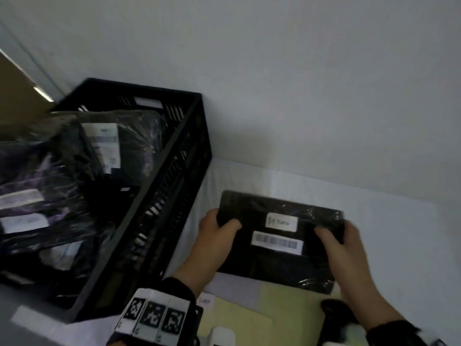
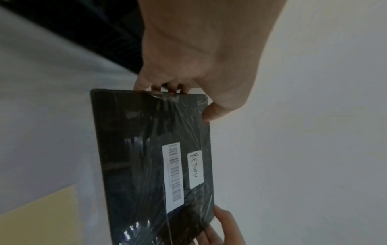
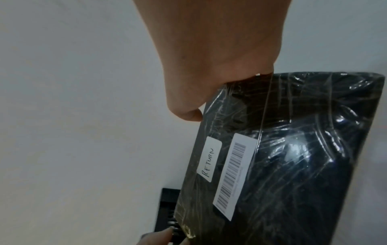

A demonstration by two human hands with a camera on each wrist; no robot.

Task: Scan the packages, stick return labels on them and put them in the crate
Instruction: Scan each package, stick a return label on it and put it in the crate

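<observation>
Head view: a flat black package [image 1: 277, 258] wrapped in clear film is held above the white worktop [image 1: 374, 196], just right of the black crate [image 1: 189, 136]. The left hand [image 1: 214, 236] is closed on the package's left edge, thumb on top, other fingers underneath. The right hand [image 1: 344, 248] is closed on the right edge in the same manner. Both grips are narrow, clamped on the package.

Two white stickers are seen on the upper face: a small handwritten label [image 1: 282, 222] and, beside it, a longer barcode label [image 1: 277, 242]. On the wrist views the handwriting is read as "RETURN".

Left wrist view: the package is seen edge-on from the left hand [image 2: 199, 58]; the thumb tip [image 2: 211, 112] is pressed at the corner, fingertips curled over the near edge. The right hand's fingers [image 2: 224, 225] are noted at the far end.

Right wrist view: the right hand [image 3: 215, 58] is wrapped over the package's [image 3: 293, 157] near edge; wrinkled film catches the light. A part of the crate wall [image 3: 167, 207] is visible past the far end.

Inside the crate, several film-wrapped dark packages [image 1: 74, 156] with white labels are already stacked, blurred. A pale yellow sheet [image 1: 274, 303] lies on the worktop below the held package. Bands with black-and-white markers [image 1: 154, 318] are worn on the left wrist.
</observation>
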